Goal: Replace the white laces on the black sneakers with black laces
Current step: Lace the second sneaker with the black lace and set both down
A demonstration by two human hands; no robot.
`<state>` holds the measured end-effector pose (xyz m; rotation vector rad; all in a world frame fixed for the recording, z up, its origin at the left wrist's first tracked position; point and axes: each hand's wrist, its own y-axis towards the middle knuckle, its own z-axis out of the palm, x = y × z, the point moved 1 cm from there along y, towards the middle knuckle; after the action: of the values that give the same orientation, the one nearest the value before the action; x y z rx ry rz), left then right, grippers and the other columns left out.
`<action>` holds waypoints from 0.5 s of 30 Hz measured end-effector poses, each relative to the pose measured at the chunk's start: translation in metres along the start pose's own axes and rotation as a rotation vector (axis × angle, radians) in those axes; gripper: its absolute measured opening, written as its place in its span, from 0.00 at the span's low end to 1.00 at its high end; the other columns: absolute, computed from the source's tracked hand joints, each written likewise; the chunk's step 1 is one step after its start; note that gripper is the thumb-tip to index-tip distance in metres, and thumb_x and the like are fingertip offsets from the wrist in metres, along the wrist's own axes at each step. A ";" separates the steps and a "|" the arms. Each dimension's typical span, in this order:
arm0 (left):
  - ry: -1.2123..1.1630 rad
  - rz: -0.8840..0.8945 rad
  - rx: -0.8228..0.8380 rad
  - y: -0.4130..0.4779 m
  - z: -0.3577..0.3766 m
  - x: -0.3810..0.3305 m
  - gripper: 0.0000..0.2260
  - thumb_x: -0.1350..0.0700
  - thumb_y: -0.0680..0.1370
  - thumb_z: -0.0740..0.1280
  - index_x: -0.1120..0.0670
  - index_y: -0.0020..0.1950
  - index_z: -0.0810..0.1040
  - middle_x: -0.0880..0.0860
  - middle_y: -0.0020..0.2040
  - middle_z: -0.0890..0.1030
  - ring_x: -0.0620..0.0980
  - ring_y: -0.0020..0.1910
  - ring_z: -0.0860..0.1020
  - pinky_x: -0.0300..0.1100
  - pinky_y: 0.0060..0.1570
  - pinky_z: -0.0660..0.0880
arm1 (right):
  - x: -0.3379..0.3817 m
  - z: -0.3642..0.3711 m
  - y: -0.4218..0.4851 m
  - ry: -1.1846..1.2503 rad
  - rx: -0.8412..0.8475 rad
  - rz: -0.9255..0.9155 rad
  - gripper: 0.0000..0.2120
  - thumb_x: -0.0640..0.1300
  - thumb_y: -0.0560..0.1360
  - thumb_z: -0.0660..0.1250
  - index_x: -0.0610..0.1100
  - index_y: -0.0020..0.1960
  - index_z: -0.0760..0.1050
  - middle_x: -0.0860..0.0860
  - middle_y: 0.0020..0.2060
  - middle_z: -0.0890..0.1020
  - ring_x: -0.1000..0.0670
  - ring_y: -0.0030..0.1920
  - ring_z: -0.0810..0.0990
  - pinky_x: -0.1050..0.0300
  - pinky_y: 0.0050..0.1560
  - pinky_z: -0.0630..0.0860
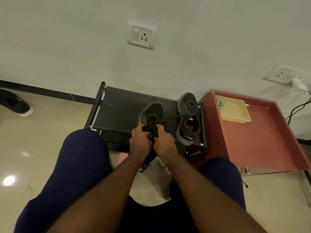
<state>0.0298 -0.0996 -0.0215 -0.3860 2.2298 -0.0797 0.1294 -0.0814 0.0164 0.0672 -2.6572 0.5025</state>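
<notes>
The sneakers [152,113] were seen in black, their laces [191,112] black flecked with white. The rack [121,105] was coloured black, the table [262,140] reddish-brown.

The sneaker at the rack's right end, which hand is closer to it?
Right. The right hand is just left of that sneaker; the left hand lies farther left.

A room in a home, by the look of it: a low black shoe rack [121,106] holding a black sneaker [188,118] stands on glossy floor tiles [42,132] against a painted wall [67,47], a switch socket [142,36] above it and a low red table [262,140] just beside it.
</notes>
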 end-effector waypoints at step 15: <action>-0.244 -0.087 -0.039 0.010 -0.006 0.006 0.05 0.63 0.76 0.69 0.59 0.46 0.85 0.52 0.66 0.74 0.49 0.63 0.73 0.41 0.64 0.70 | -0.009 -0.008 0.011 0.368 0.021 0.055 0.35 0.37 0.76 0.72 0.46 0.78 0.60 0.41 0.63 0.80 0.44 0.63 0.79 0.45 0.64 0.76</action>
<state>0.0190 -0.0923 -0.0243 -0.4873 1.9764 -0.0330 0.1396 -0.0680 0.0158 -0.0849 -2.2987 0.5066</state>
